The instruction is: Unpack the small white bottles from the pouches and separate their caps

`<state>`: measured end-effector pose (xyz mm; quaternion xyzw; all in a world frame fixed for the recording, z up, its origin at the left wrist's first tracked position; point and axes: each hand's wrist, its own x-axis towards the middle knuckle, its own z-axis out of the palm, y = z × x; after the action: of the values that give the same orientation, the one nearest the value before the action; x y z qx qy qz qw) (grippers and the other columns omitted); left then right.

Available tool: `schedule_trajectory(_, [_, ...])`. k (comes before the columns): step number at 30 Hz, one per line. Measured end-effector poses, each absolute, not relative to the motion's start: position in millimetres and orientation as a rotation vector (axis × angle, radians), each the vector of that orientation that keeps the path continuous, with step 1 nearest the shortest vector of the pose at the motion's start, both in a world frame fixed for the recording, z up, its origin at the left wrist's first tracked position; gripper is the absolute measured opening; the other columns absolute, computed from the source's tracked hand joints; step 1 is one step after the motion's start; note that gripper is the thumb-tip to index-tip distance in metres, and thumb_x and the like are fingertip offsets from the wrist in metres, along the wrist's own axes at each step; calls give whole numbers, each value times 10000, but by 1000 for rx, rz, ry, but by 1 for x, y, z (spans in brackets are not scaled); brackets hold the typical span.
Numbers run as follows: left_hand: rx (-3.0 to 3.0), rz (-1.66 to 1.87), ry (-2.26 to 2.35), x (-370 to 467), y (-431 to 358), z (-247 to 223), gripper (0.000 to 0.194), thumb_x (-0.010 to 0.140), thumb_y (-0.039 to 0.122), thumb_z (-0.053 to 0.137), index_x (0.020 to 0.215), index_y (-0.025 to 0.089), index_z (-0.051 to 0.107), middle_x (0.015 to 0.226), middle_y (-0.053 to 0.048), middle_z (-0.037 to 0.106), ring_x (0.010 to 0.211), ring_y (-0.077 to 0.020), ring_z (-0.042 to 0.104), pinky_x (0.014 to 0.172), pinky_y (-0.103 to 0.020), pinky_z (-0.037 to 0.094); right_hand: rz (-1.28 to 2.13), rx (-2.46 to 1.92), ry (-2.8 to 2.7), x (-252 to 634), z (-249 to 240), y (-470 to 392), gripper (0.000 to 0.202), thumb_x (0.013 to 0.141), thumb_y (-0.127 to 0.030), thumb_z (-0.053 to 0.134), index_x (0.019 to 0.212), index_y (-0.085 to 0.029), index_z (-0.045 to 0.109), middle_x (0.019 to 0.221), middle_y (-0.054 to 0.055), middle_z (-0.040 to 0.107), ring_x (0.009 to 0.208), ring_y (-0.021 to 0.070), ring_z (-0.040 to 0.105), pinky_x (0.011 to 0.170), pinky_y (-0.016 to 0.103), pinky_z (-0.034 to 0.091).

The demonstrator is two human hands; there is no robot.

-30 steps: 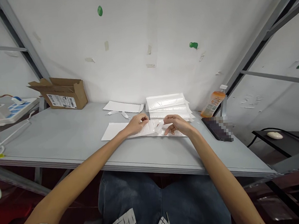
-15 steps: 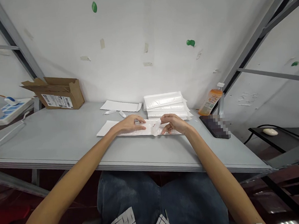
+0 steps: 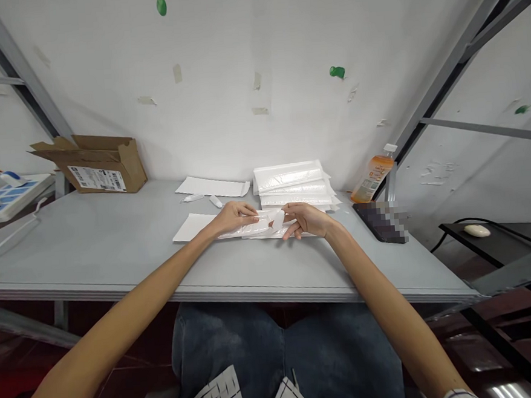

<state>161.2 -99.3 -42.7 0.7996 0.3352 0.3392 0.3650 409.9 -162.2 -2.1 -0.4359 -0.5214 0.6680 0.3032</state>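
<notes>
A clear plastic packet (image 3: 260, 222) is pinched at its left part between the thumb and fingers of my left hand (image 3: 238, 217). My right hand (image 3: 306, 219) is at the packet's right end, thumb and index finger closed on a small white strip (image 3: 278, 220), the other fingers loosely curled. Beneath both hands lies a long white sheet (image 3: 192, 227), its left end showing. Behind the hands is a stack of clear-and-white packets (image 3: 291, 182). Two small white pieces, one a tube-like item (image 3: 215, 201), lie behind my left hand.
An open cardboard box (image 3: 104, 168) stands at the back left of the grey table (image 3: 114, 246). Another white sheet (image 3: 212, 186) lies near the wall. An orange drink bottle (image 3: 373, 176) and a dark phone-like object (image 3: 379, 224) are at the right.
My left thumb and fingers have closed on the plastic packet, which is now lifted a little off the white sheet. The view has shifted slightly.
</notes>
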Motion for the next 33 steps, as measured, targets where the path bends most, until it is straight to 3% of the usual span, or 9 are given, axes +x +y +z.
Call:
schedule_trajectory(10, [2083, 961, 902, 167, -107, -38, 199, 743, 394, 737, 800, 214, 804, 951, -68, 731, 804, -174, 629, 694, -292, 453, 1852, -1039, -1390, 402, -6, -161, 201, 865, -344, 603, 951, -189, 507, 1015, 130, 707, 629, 232, 733, 369, 246, 515])
schedule_trajectory(14, [2088, 995, 902, 166, -110, -32, 219, 754, 410, 725, 798, 209, 801, 940, -71, 730, 763, -164, 602, 646, -287, 429, 1609, -1046, -1386, 408, -3, -161, 227, 821, -354, 649, 861, -195, 492, 1042, 116, 703, 571, 194, 706, 354, 229, 472])
schedule_trajectory(20, [2094, 1030, 902, 164, -108, -31, 228, 752, 415, 726, 795, 202, 796, 937, -78, 725, 752, -161, 595, 646, -297, 421, 1144, -1188, -1236, 408, -8, -160, 193, 724, -315, 708, 777, -173, 589, 949, 72, 689, 457, 95, 588, 353, 201, 355])
schedule_trajectory(28, [2115, 1060, 912, 164, -107, -32, 194, 772, 377, 714, 807, 205, 797, 928, -75, 735, 744, -156, 600, 642, -292, 418, 982, -1241, -1216, 408, -11, -156, 148, 675, -303, 701, 706, -163, 665, 831, 58, 677, 413, 64, 481, 366, 224, 284])
schedule_trajectory(33, [2118, 1072, 906, 166, -111, -30, 275, 773, 446, 704, 827, 194, 800, 943, -80, 733, 765, -169, 606, 653, -296, 416, 979, -1290, -1344, 403, -15, -157, 141, 676, -301, 681, 689, -161, 683, 813, 62, 688, 424, 67, 476, 377, 230, 272])
